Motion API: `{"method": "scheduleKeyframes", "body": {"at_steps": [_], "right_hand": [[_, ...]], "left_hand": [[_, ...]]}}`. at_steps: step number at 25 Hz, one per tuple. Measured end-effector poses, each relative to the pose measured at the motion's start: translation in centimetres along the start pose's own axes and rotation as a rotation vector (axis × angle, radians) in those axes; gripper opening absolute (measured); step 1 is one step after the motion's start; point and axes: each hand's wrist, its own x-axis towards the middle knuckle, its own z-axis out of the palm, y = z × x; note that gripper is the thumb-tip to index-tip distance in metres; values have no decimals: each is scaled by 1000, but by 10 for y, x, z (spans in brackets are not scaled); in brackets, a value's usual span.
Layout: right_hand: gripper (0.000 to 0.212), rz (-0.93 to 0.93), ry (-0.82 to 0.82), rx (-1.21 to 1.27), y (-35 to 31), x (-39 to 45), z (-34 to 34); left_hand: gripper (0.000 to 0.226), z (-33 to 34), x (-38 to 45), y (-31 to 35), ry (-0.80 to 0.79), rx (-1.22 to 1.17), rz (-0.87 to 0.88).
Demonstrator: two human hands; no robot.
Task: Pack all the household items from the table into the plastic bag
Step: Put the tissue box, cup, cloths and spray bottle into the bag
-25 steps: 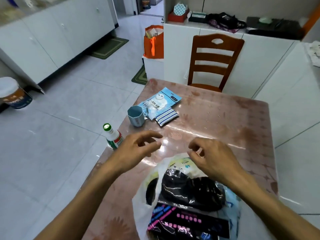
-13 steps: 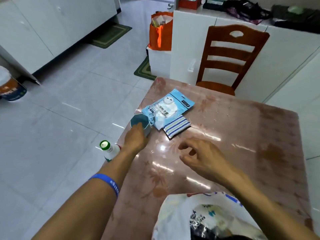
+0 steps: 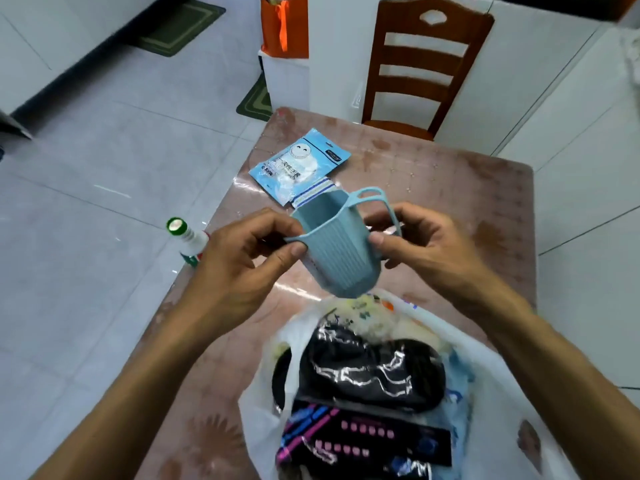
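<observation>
Gripping blue cup [image 3: 341,247] above plastic bag [image 3: 263,386]: left hand [image 3: 242,268], right hand [image 3: 426,247].

Both bare forearms reach forward over the desk's near edge, converging. Left hand [image 3: 249,251]: fingers curled, thumb and forefinger pinching the cup [image 3: 337,244] at its rim. Right hand [image 3: 424,244]: fingers curled round the cup's far side, thumb pressing its wall.
</observation>
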Motion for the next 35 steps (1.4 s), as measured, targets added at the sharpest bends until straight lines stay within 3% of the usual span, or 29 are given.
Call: {"method": "scheduleKeyframes", "body": {"at_steps": [2, 6, 8, 10, 13, 16, 18, 20, 22, 24, 26, 28, 31, 32, 35], "right_hand": [[11, -39, -23, 53, -18, -31, -1], [42, 121, 180, 162, -25, -94, 1], [51, 237, 239, 196, -17, -129, 0], [49, 312, 157, 249, -4, -160, 1], [49, 322, -33, 307, 13, -198, 14], [37, 216, -206, 208, 26, -219, 33], [23, 81, -356, -45, 32, -219, 50], [23, -132, -501, -343, 38, -215, 65], [27, -307, -534, -539, 36, -209, 69], [29, -337, -574, -597, 31, -204, 63], [28, -241, -627, -595, 25, -201, 54], [26, -133, -568, -560, 19, -200, 44], [27, 34, -217, -369, 13, -207, 16], [26, 0, -106, -432, 11, -210, 5], [19, -129, -9, -1141, 5, -203, -4]], "left_hand": [[11, 1, -23, 30, 20, -54, -41], [61, 26, -92, 58, 97, 112, -139], [70, 42, -129, 60, 75, 287, -130], [69, 58, -157, 52, 76, 510, -51], [36, 72, -195, 40, 112, 585, 160], [28, 77, -243, 19, -203, 794, 272], [25, 75, -258, 1, -309, 914, 253], [17, 71, -260, -14, -285, 884, 274], [19, 69, -261, -22, -227, 786, 321], [20, 70, -261, -23, -190, 714, 360], [21, 75, -259, -21, -202, 708, 364], [24, 76, -251, -16, -235, 742, 333], [24, 76, -231, -1, -247, 677, 276], [19, 80, -223, 6, -201, 618, 277], [30, 102, -186, 30, 8, 458, 264]]}}
